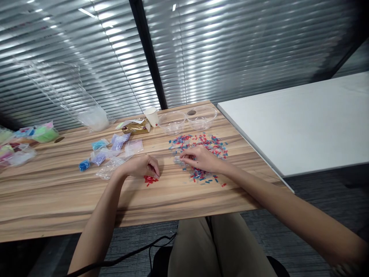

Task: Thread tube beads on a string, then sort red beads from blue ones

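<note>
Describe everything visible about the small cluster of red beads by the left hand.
The red beads form a small, tight cluster of short, shiny tube-shaped pieces, apparently plastic or glass, lying flat on the wooden table. The left hand rests curled beside them, fingertips touching or nearly touching. They lie apart from the mixed bead pile.

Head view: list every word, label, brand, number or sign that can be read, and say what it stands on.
No text here can be read.
Gold packet: dark and white patches that may be print, too blurred to read.
White paper cup: a small reddish mark near its base, too small to make out.
Small bags of beads: no label visible.
Two clear bowls, wooden table, white table: no markings.
</note>
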Demonstrator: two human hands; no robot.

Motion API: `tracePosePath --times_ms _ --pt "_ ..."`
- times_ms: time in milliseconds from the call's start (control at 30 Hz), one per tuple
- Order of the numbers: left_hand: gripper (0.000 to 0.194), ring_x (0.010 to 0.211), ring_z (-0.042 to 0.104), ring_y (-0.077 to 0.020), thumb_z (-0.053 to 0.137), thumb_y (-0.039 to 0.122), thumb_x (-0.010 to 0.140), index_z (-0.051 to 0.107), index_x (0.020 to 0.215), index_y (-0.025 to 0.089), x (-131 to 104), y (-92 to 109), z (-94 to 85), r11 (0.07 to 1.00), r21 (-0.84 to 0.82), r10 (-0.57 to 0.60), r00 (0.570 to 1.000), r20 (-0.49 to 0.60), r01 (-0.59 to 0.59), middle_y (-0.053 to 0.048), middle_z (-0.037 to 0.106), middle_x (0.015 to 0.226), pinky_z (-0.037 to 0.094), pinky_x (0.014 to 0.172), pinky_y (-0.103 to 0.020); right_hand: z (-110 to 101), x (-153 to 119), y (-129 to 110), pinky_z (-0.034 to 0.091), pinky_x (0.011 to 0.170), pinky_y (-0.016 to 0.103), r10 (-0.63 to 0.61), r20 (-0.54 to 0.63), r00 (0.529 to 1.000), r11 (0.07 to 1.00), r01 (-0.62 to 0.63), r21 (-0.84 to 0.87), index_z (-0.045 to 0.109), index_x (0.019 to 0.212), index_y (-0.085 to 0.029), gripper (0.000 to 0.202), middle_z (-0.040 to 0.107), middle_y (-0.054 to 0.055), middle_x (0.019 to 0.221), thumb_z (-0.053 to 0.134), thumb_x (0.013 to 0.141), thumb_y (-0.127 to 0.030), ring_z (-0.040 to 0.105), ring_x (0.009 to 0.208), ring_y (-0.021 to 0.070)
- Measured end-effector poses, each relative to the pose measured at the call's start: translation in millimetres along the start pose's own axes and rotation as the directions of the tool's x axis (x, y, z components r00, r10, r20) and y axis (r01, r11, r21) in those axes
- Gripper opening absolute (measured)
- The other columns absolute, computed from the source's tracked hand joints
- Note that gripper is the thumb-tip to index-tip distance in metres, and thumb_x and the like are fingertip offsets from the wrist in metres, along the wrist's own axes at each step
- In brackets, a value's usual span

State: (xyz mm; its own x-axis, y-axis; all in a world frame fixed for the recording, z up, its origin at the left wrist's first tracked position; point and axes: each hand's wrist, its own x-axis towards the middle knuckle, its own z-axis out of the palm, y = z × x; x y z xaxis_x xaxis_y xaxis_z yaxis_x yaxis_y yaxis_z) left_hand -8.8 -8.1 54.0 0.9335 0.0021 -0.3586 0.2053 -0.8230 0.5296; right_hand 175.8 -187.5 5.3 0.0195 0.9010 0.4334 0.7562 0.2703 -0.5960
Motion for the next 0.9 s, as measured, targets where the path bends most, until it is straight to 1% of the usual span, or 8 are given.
tracePosePath --times_ms 67,200,367,467,567,667,800,900 --pt "0.015 0.056 0.058 -0.01 0.061 0.025 0.075 0.072 0.073 0.015 -3 -3 -1.8 0.999 -0.031 -0.018 1.0 -0.018 0.017 -0.003 0.067 0.067 0.04 0.05 -0.015 -1 0 -2 0.038 0.063 0.021 0.001 0.0 1.0 1.0 -0.001 0.002 0.066 0.087 -0.017 0.015 0.068 0.001 0.076 0.052 0.084 -0.018 0.059 0.066 0.0116" --pt "0.035 0.05 0.055 -0.0091 0.056 0.04 0.081 0.068 0.064 0.012 -5 -3 -2.7 0.996 -0.088 -0.033 0.998 -0.049 0.028 -0.003 0.064 0.058 0.037 0.046 -0.015 -3 -1 -2 0.036 0.061 0.021 -0.001 -0.002 1.0 1.0 0.001 -0.009 0.067 0.086 -0.016 0.015 0.067 0.001 0.075 0.051 0.085 -0.017 0.058 0.064 0.0113" --pt "0.041 0.05 0.055 -0.0095 0.053 0.046 0.083 0.067 0.063 0.013 -5 1 -1.7 0.993 -0.102 -0.055 0.998 -0.012 0.053 -0.003 0.065 0.059 0.037 0.046 -0.016 -2 1 3 0.034 0.059 0.021 -0.02 -0.032 0.999 0.999 0.018 -0.049 0.065 0.083 -0.017 0.013 0.064 -0.001 0.068 0.052 0.084 -0.017 0.055 0.059 0.0105" --pt "0.042 0.049 0.054 -0.0093 0.052 0.047 0.083 0.067 0.064 0.013 -5 -1 -2.0 0.995 -0.09 -0.053 0.999 -0.012 0.052 -0.003 0.064 0.058 0.035 0.046 -0.017 -5 3 5 0.036 0.062 0.022 -0.037 -0.052 0.998 0.998 0.034 -0.06 0.065 0.084 -0.016 0.014 0.066 0.001 0.073 0.051 0.085 -0.017 0.057 0.064 0.0118" --pt "0.037 0.051 0.053 -0.0098 0.055 0.044 0.082 0.067 0.066 0.013 -3 -3 -1.2 0.999 -0.031 -0.046 0.995 -0.089 0.043 -0.002 0.063 0.059 0.034 0.048 -0.018 -11 4 2 0.038 0.065 0.023 -0.033 -0.071 0.997 0.997 0.028 -0.066 0.065 0.085 -0.015 0.015 0.067 0.003 0.079 0.05 0.086 -0.018 0.058 0.07 0.0132" --pt "0.03 0.059 0.055 -0.0114 0.055 0.04 0.083 0.068 0.076 0.014 5 1 4.2 0.999 0.041 0.0 0.977 -0.213 0.009 -0.002 0.065 0.068 0.036 0.054 -0.019 -18 4 1 0.037 0.063 0.023 0.004 -0.059 0.998 0.996 -0.009 -0.094 0.065 0.085 -0.015 0.018 0.066 0.003 0.076 0.049 0.088 -0.022 0.057 0.067 0.013" --pt "0.029 0.067 0.056 -0.0126 0.049 0.036 0.088 0.066 0.079 0.014 18 15 19.1 0.992 0.076 0.118 0.93 -0.347 -0.098 -0.003 0.065 0.074 0.04 0.063 -0.021 -24 4 5 0.034 0.062 0.023 0.024 0.01 1.0 0.988 -0.023 -0.151 0.065 0.088 -0.016 0.018 0.066 0.003 0.077 0.049 0.088 -0.024 0.056 0.067 0.013" --pt "0.024 0.073 0.057 -0.0131 0.048 0.033 0.09 0.064 0.09 0.015 24 26 31.4 0.978 0.099 0.207 0.885 -0.418 -0.183 -0.004 0.065 0.083 0.043 0.069 -0.023 -26 5 11 0.034 0.063 0.023 0.032 0.044 0.998 0.986 -0.025 -0.163 0.066 0.087 -0.016 0.016 0.067 0.003 0.079 0.051 0.086 -0.02 0.056 0.069 0.0133"
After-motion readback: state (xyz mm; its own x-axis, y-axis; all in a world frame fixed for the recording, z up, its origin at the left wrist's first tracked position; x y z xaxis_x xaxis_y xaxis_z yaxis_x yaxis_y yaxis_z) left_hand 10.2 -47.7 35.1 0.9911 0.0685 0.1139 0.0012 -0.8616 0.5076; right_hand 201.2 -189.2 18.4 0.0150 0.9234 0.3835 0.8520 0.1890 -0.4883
